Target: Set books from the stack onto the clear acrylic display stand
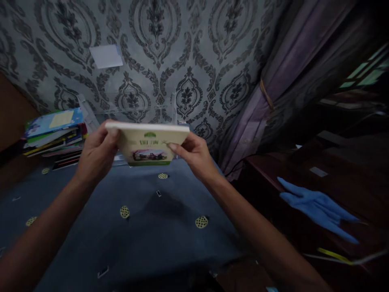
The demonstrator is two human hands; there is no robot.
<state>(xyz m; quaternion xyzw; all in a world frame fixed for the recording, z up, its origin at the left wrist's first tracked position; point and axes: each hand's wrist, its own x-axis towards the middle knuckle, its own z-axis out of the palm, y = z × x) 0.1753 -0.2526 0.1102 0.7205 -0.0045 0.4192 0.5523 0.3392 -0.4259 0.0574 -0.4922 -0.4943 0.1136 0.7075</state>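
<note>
A cream book (152,140) with a picture and a green band on its cover is held up level above the blue cloth. My left hand (99,146) is closed on its left end, thumb near the top edge. At the other end my right hand (193,152) grips it, with the thumb lying on the cover. The cover lettering is too blurred to read. Behind the book stands a clear plastic rack (174,103), partly hidden by the book and my hands.
A pile of books (56,125) lies at the left of the patterned blue tablecloth (158,239). On the wall is a white card (106,56). To the right hangs a tied purple curtain (258,117), and a blue glove (319,207) rests on a dark red surface (267,170).
</note>
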